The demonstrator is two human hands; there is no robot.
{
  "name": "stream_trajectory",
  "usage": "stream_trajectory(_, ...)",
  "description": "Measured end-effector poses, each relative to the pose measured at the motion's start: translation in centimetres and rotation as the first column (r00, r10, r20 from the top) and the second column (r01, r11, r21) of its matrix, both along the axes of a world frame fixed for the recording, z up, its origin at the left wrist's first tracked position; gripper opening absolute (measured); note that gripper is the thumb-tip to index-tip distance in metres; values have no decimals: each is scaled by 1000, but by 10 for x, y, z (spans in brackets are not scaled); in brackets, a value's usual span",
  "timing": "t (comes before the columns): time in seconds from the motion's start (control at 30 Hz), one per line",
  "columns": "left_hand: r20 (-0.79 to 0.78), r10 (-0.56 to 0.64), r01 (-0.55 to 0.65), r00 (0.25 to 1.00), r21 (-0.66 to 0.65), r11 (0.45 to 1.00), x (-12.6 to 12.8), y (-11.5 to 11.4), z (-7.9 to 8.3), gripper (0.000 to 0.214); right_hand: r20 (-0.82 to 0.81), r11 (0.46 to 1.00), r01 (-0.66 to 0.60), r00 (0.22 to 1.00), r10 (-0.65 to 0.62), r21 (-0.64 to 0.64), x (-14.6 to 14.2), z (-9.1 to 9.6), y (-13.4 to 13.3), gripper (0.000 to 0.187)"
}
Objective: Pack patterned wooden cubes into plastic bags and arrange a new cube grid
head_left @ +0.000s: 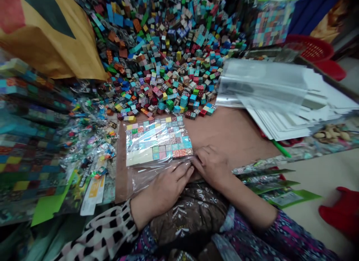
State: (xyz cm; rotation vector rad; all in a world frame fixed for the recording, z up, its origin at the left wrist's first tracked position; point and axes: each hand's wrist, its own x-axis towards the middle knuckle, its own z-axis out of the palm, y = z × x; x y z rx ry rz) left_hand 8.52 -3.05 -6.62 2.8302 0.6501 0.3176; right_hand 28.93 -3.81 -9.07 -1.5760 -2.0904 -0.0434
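head | clear plastic bag [148, 177] holding coloured cubes [158, 139] | left grip [165, 188], right grip [210, 167] wide, flat on bag

We find the light soft and dim, with weak shadows only. The clear plastic bag [157, 141] shows a little glare, the plastic sleeves [266, 85] are blurred, and the picture edges bend strongly.

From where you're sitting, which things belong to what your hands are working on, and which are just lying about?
Job: left hand, right hand, clear plastic bag, coloured blocks inside it.
Lying about: heap of patterned cubes, stack of white sheets, red basket.
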Motion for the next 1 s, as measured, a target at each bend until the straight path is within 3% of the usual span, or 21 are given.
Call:
stream_trajectory(0.07, -29, -67, 69, 997, 45, 997, -2, 3, -2, 43, -37, 1000, -7, 999, 7, -19, 1, 0, -2, 27)
stream_trajectory(0.2, -36, -92, 93, 995, 21, 995, 2, 6, -2, 43, -146, 994, -84, 987, 74, -68, 3, 3, -7, 24)
stream_trajectory(0.33, 21, -9, 9, 1000, -30, 1000, 13, 5, -7, 40, -125, 986, -149, 982, 139, -77, 4, 8, -12, 26)
stream_trajectory(0.57, 148, 170, -143, 974, -176, 974, 16, 1, -23, 47, 64, 998, -58, 996, 58, 2, 4, 13, -21, 27)
stream_trajectory(0.73, 147, 218, -184, 965, -215, 959, 12, -2, -27, 64, -11, 989, -138, 990, 137, -51, -3, 10, -26, 26)
stream_trajectory(1.0, 151, 242, -206, 958, -222, 953, 11, -4, -28, 69, -74, 967, -229, 972, 222, -114, -4, 13, -30, 26)
